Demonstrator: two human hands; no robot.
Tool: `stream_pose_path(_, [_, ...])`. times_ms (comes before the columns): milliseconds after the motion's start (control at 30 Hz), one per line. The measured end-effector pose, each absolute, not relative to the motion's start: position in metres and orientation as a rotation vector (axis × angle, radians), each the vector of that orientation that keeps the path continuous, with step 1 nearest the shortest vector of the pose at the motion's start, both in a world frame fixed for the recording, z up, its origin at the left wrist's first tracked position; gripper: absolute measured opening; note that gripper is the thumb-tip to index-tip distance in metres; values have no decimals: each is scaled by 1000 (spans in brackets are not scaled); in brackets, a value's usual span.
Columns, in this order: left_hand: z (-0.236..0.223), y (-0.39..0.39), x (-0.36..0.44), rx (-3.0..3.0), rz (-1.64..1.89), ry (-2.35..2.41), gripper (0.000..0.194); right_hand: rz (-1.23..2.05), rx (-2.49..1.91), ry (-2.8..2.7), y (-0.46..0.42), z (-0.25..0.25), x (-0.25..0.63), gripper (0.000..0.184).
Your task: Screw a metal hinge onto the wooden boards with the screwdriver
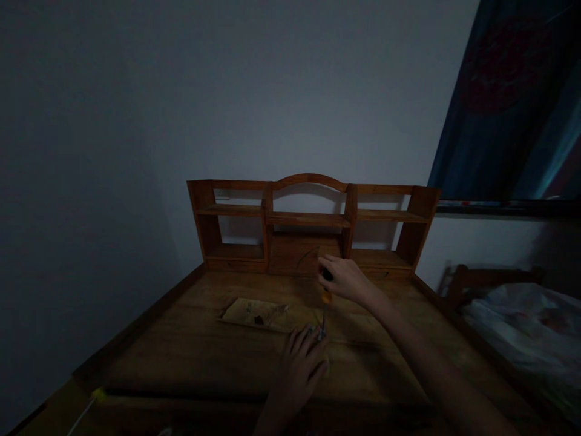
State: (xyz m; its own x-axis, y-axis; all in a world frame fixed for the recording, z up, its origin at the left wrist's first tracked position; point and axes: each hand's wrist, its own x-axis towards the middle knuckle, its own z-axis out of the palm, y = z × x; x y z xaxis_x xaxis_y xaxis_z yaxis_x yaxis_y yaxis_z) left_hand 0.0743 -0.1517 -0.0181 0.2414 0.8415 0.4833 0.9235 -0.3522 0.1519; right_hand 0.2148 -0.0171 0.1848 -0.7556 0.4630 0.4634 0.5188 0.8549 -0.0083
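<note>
My right hand [345,278] is closed round the black and orange handle of a screwdriver [325,297], which stands nearly upright with its tip down on the wooden desk [190,351]. My left hand [302,363] rests on the desk just below the tip, its fingers curled over a small object [320,332] that I cannot make out in the dim light. The screwdriver's shaft meets that object at my left fingertips.
A flat piece of paper or card [256,315] with small dark bits on it lies left of my hands. A wooden shelf unit [311,227] stands at the desk's back against the wall. A bed [512,327] is at the right. A yellow-tipped item [97,395] lies at the near left.
</note>
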Motion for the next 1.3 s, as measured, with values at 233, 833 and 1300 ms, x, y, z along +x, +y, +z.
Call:
stream_pose_path(233, [-18,-151,73,-2360,-763,-1678,53,-66,-698,-2679,-10,197,213,15])
stream_pose_path(833, [-21,-152,71,-2407,-845,-1665,50,-49,-635,-2820,-18,207,214,29])
stream_pose_path(1300, [-13,-156,72,-2420,-829,-1732,49,-136,-736,-2667,-5,192,218,10])
